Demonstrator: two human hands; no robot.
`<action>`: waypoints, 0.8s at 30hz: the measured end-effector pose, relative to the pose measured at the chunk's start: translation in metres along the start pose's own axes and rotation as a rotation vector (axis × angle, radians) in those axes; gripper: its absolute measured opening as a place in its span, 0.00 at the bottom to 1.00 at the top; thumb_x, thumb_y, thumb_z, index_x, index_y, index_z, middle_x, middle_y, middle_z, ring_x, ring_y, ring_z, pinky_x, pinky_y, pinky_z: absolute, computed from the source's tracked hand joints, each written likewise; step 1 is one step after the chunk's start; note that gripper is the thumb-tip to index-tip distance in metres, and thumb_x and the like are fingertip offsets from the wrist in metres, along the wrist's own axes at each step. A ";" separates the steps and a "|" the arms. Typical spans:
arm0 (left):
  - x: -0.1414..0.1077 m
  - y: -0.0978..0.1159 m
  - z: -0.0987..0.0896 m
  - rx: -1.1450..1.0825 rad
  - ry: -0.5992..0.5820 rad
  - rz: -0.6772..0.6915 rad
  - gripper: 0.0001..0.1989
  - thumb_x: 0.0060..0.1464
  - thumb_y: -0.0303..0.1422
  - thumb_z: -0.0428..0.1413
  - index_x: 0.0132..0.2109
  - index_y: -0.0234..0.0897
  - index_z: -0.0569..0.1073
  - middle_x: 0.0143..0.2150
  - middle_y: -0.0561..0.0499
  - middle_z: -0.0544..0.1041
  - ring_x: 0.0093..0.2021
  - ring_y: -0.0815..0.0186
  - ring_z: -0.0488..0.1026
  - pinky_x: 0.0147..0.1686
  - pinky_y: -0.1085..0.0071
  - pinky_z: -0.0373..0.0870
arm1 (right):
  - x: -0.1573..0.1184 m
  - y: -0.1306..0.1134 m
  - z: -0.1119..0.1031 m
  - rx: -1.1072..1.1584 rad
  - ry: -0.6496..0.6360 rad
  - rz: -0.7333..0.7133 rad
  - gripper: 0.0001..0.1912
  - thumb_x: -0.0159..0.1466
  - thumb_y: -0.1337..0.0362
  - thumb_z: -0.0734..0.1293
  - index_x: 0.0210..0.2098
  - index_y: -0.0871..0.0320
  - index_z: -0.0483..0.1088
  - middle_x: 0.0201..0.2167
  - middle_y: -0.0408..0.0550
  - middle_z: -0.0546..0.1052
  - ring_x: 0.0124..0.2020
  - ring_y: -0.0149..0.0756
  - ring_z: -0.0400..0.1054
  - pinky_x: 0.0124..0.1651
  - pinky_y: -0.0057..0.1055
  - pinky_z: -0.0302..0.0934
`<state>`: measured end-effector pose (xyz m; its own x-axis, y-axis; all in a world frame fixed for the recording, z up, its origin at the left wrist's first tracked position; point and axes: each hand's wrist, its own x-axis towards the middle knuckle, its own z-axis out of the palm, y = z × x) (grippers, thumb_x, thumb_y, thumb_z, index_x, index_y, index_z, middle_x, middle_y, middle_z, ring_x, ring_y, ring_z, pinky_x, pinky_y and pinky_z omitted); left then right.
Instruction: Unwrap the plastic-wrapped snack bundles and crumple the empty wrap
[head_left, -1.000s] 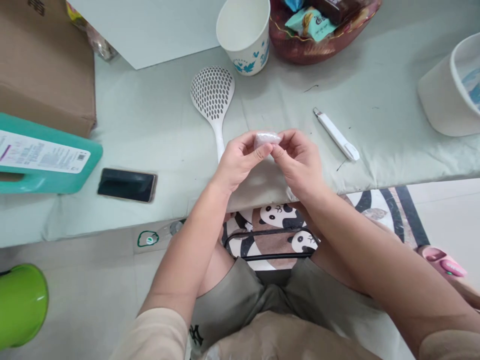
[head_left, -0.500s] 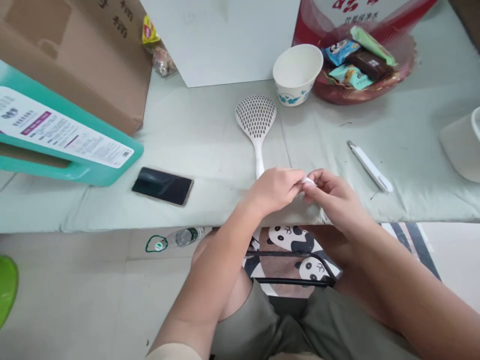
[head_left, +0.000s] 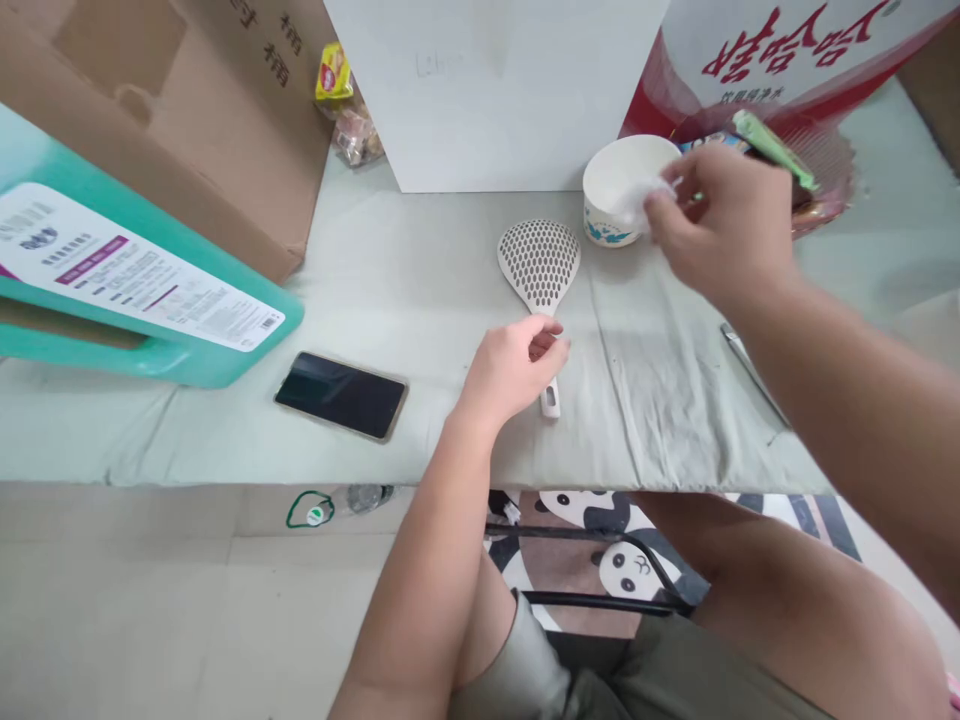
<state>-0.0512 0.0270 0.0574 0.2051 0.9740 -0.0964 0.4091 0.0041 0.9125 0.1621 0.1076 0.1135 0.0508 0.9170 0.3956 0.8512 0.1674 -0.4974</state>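
Right hand (head_left: 724, 220), now parted from left hand (head_left: 514, 365), pinched the thin white wrapper (head_left: 637, 204) at the paper cup (head_left: 600, 224), over or inside its mouth unclear, so work had shifted there, while the left's thumb and loosely curled fingers stood apart by the skimmer handle (head_left: 550, 402)

White cup (head_left: 611, 198) with blue leaf pattern; whitish plastic scrap (head_left: 641, 203); pale grey skimmer (head_left: 541, 262).
Pale green tablecloth (head_left: 435, 290), teal jug (head_left: 172, 237).
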 end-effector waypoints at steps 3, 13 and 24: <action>0.000 0.001 -0.002 0.082 -0.004 -0.019 0.08 0.60 0.35 0.58 0.44 0.39 0.79 0.39 0.49 0.84 0.39 0.64 0.79 0.45 0.66 0.75 | 0.031 -0.007 -0.005 -0.312 -0.139 0.029 0.23 0.68 0.61 0.63 0.61 0.58 0.74 0.52 0.57 0.82 0.56 0.56 0.74 0.58 0.56 0.65; -0.002 -0.005 -0.011 0.214 0.024 0.003 0.19 0.68 0.37 0.49 0.27 0.40 0.69 0.25 0.52 0.77 0.28 0.65 0.72 0.33 0.67 0.64 | -0.125 -0.062 0.037 -0.289 -0.712 0.072 0.23 0.70 0.47 0.61 0.55 0.55 0.70 0.42 0.52 0.82 0.36 0.49 0.77 0.31 0.34 0.53; -0.009 -0.013 -0.029 -0.142 0.294 0.018 0.08 0.60 0.25 0.52 0.42 0.40 0.75 0.47 0.46 0.81 0.42 0.65 0.77 0.43 0.69 0.74 | -0.129 -0.064 0.049 0.441 -0.832 0.529 0.13 0.60 0.62 0.62 0.44 0.57 0.64 0.19 0.39 0.69 0.20 0.34 0.64 0.25 0.30 0.55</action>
<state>-0.0841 0.0246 0.0580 -0.0628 0.9978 0.0207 0.2751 -0.0027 0.9614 0.0760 -0.0035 0.0566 -0.1555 0.8415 -0.5174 0.5536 -0.3595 -0.7512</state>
